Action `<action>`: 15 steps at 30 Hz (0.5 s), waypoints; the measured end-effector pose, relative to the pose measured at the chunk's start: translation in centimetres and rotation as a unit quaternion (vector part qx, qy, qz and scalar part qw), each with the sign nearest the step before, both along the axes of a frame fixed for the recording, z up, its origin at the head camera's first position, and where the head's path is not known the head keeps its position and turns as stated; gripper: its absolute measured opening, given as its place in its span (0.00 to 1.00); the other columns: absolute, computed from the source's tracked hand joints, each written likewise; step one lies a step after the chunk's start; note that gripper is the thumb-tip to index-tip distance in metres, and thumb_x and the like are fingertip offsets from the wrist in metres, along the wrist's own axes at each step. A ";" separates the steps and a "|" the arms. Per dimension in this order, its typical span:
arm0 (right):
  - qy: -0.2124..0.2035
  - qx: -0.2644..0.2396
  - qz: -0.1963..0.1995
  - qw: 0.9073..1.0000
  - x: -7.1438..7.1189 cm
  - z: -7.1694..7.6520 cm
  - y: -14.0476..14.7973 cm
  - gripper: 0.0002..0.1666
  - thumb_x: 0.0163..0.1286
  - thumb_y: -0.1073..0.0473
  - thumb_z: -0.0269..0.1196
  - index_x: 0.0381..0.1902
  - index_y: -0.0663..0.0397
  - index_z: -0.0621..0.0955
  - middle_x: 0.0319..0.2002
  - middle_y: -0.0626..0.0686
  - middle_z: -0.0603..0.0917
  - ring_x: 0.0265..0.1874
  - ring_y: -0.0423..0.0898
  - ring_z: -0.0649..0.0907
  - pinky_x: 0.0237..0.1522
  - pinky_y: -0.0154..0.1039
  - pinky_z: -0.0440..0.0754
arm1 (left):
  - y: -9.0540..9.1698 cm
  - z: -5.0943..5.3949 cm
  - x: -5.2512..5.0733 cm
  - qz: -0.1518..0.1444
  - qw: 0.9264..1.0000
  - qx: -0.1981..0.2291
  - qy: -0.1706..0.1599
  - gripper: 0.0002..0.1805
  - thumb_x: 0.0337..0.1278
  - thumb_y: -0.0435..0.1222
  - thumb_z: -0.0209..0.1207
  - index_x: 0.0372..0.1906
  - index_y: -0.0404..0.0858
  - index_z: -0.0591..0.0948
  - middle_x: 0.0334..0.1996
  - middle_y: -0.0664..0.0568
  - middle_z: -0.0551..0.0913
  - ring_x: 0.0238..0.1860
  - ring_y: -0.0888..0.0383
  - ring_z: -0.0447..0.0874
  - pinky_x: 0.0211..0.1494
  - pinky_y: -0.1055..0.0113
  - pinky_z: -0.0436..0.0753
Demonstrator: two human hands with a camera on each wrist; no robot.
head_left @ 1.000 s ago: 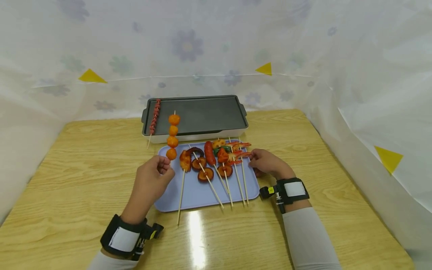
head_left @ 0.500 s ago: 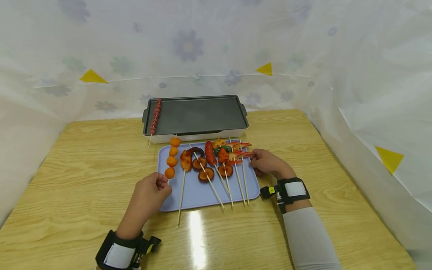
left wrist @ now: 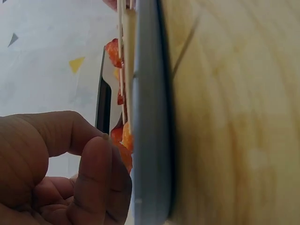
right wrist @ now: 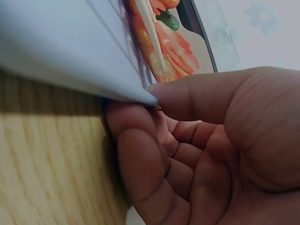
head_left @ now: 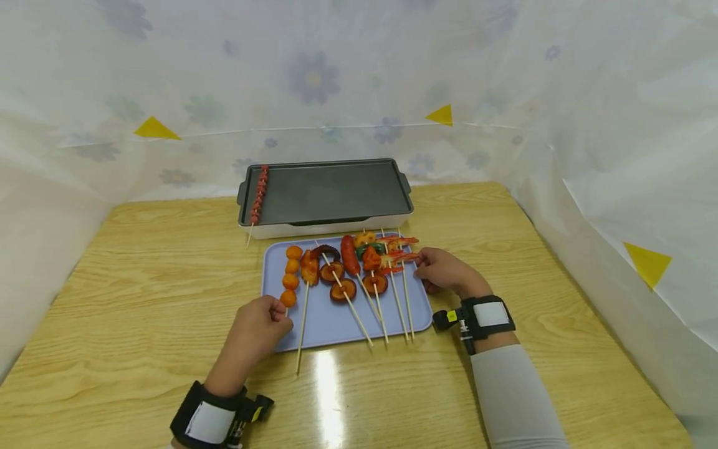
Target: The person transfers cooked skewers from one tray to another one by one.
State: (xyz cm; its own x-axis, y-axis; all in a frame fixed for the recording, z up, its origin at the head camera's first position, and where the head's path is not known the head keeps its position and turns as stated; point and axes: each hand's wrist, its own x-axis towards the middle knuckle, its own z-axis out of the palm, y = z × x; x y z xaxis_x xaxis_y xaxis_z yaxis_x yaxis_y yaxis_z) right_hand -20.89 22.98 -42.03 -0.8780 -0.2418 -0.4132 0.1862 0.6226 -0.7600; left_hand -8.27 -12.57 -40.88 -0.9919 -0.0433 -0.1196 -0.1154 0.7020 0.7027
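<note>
Between thumb and fingers, my left hand (head_left: 259,328) pinches the stick of a skewer of orange balls (head_left: 290,282) over the left end of the lavender tray (head_left: 336,327). In the left wrist view the pinching fingertips (left wrist: 96,164) are beside the tray's side. My right hand (head_left: 445,272) grips the tray's right rim, thumb on top and fingers underneath, as the right wrist view shows. On the tray lie a meat skewer (head_left: 309,268), a skewer of mushroom slices with a tentacle (head_left: 342,289), a sausage skewer (head_left: 349,254) and shrimp skewers (head_left: 399,256).
Behind the tray stands a dark griddle (head_left: 336,190) with a white base. A skewer of small red pieces (head_left: 259,196) lies along its left side, stick over the front edge. White flowered sheeting (head_left: 314,75) encloses the wooden table (head_left: 168,280) at the back and sides.
My left hand has lowered the orange-ball skewer from above the griddle's front edge to the tray's left end, then shifted slightly right. My right hand stays on the tray rim.
</note>
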 end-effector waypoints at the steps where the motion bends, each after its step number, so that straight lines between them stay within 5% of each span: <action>1: 0.000 0.000 0.001 1.000 0.0 0.0 0.0 0.10 0.72 0.64 0.56 0.48 0.62 0.72 0.34 0.57 0.77 0.25 0.48 0.78 0.27 0.39 0.78 | 0.1 -0.1 0.0 -0.001 1.000 0.001 -0.001 0.07 0.45 0.28 0.60 0.33 0.32 0.78 0.25 0.49 0.77 0.27 0.54 0.73 0.28 0.65 0.73; 15: -0.003 -0.002 0.004 1.000 -0.1 0.0 0.0 0.10 0.72 0.64 0.56 0.48 0.62 0.71 0.34 0.57 0.76 0.25 0.48 0.78 0.27 0.39 0.78 | 1.1 -0.5 0.3 -0.017 1.000 -0.001 0.009 0.06 0.40 0.26 0.61 0.26 0.35 0.75 0.22 0.51 0.73 0.25 0.55 0.71 0.26 0.66 0.68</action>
